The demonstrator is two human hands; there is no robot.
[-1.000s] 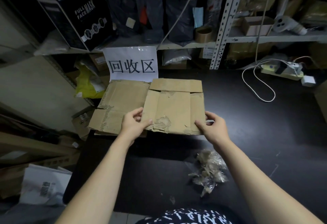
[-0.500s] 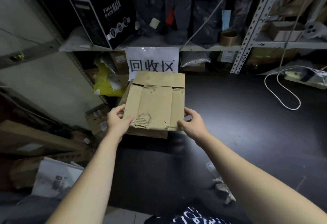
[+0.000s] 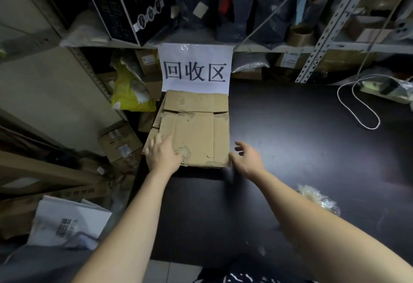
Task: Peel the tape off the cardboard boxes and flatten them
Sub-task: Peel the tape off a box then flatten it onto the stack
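Flattened cardboard box (image 3: 194, 135) lies under my flat, open left hand (image 3: 162, 155); my right hand (image 3: 245, 158) is open beside it. So near the table (image 3: 290, 148) edge, it could slide off.

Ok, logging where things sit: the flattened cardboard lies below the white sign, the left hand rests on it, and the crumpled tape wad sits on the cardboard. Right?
Not quite: the head view shows the crumpled tape wad on the dark table, apart from the flattened cardboard. The cardboard does lie below the white sign, left hand resting on it.
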